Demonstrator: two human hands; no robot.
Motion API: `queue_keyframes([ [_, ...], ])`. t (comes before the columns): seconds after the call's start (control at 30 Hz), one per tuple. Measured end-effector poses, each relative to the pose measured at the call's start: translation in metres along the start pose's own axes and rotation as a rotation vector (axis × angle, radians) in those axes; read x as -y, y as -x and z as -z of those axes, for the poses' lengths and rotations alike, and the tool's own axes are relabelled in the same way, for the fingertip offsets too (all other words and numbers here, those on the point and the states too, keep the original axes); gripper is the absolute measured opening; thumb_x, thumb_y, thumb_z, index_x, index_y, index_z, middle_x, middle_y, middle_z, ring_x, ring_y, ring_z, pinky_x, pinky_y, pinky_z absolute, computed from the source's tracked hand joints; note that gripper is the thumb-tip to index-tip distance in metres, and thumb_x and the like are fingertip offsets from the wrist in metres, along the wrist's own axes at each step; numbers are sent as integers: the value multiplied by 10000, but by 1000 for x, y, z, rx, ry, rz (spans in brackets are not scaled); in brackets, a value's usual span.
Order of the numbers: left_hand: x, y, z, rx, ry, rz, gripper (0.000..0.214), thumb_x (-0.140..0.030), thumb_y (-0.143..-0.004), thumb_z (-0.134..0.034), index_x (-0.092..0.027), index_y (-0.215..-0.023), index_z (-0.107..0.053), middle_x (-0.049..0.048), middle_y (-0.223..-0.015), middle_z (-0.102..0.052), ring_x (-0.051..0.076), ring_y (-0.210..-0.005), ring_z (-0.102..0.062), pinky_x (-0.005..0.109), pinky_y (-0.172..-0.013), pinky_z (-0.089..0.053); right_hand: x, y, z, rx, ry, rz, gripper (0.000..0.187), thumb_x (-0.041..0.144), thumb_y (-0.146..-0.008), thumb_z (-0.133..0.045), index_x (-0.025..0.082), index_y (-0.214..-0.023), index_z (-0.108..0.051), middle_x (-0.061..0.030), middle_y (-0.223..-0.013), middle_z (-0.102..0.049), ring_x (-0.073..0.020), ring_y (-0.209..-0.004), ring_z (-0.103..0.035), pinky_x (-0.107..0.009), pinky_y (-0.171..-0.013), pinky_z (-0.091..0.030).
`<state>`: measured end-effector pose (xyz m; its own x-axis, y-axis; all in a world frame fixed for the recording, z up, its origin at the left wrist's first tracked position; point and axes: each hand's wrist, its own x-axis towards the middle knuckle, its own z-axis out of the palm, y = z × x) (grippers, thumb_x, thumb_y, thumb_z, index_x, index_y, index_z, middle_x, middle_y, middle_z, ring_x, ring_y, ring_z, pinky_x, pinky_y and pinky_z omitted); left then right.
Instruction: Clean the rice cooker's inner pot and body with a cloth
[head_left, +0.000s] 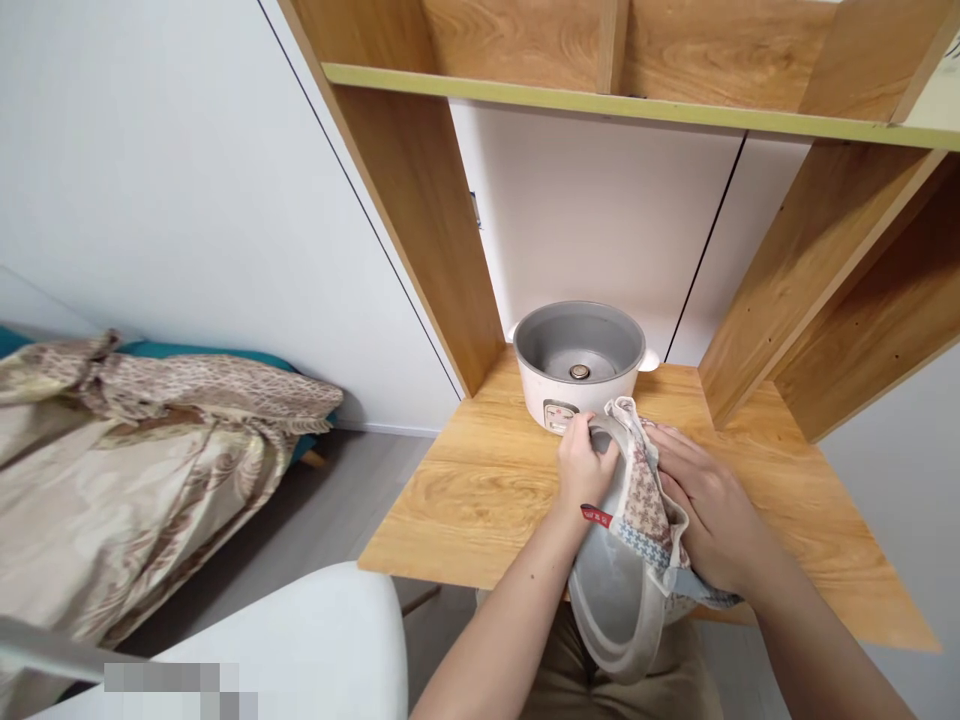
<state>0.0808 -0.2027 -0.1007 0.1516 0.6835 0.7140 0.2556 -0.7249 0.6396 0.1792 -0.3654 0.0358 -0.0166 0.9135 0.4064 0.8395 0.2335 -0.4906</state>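
Note:
My left hand (587, 470) grips the upper rim of a round, greyish lid (611, 590), which is tilted on edge over the table's front edge. A patterned cloth (646, 500) with a red tag is bunched against the lid's right side. My right hand (709, 515) is wrapped round the cloth and presses it to the lid; some of its fingers are hidden. Just beyond my left hand stands a white electric cooker (581, 365), uncovered, with a grey inner wall and a round metal piece at the bottom of it. A small control panel shows on its front.
The cooker rests on a wooden desk (465, 490) with upright side boards (420, 230) and a shelf (525, 95) above. A white chair (337, 630) stands at the lower left. Farther left is a bed with a patterned cover (150, 480).

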Motion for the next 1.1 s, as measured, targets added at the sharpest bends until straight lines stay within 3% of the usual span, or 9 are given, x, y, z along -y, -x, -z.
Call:
queue_keyframes([
  [0.1,-9,-18,14,157,9,-88,150,-231,-862,-635,-231,-1011,-613,34,-883,-726,215,-791,-691,314,-733,-537,0,4,-1,-25,23,3,509,267,-1098,-354,281,-1579,-519,-80,-1608,-548,-259,-1491,-510,-551,-1265,-410],
  [0.2,-21,-42,27,254,9,-303,38,-239,-889,-613,-230,-925,-601,39,-833,-689,212,-773,-667,309,-716,-510,0,5,-2,-38,52,2,511,251,-1089,-377,294,-1576,-525,-70,-1606,-551,-263,-1495,-507,-547,-1257,-427],
  [0.3,-27,-60,33,390,41,-491,164,-258,-940,-575,-242,-780,-542,1,-700,-593,172,-639,-581,287,-630,-442,0,4,-3,-38,67,0,517,237,-1085,-384,284,-1582,-520,-82,-1603,-552,-276,-1495,-507,-573,-1252,-424],
  [0.37,-27,-64,32,373,72,-548,213,-263,-958,-552,-243,-748,-519,-13,-657,-549,158,-589,-538,285,-590,-406,1,3,-5,-43,68,8,523,230,-1084,-386,279,-1590,-509,-88,-1601,-553,-280,-1493,-509,-586,-1252,-419],
  [0.47,-21,-60,27,259,109,-530,224,-247,-961,-534,-244,-740,-503,-19,-637,-532,152,-566,-524,285,-572,-399,1,4,-9,-56,81,27,538,237,-1088,-379,278,-1618,-465,-90,-1614,-538,-276,-1496,-505,-594,-1264,-400],
  [0.57,-14,-53,23,203,123,-455,105,-222,-931,-560,-238,-827,-556,-10,-678,-601,158,-593,-573,281,-583,-433,1,7,-13,-80,109,52,557,243,-1091,-366,266,-1645,-417,-97,-1628,-520,-276,-1520,-475,-600,-1270,-390],
  [0.8,-6,-42,20,191,106,-329,9,-240,-882,-593,-233,-887,-597,11,-738,-679,177,-642,-641,294,-635,-496,0,11,-14,-107,119,74,566,250,-1085,-379,278,-1649,-411,-99,-1592,-562,-289,-1492,-510,-602,-1244,-428],
  [1.1,-7,-40,23,148,48,-320,47,-235,-861,-604,-243,-847,-560,2,-708,-654,180,-645,-639,288,-623,-472,-2,11,-12,-102,128,119,580,239,-1078,-378,281,-1656,-395,-92,-1606,-547,-294,-1497,-503,-603,-1247,-424],
])
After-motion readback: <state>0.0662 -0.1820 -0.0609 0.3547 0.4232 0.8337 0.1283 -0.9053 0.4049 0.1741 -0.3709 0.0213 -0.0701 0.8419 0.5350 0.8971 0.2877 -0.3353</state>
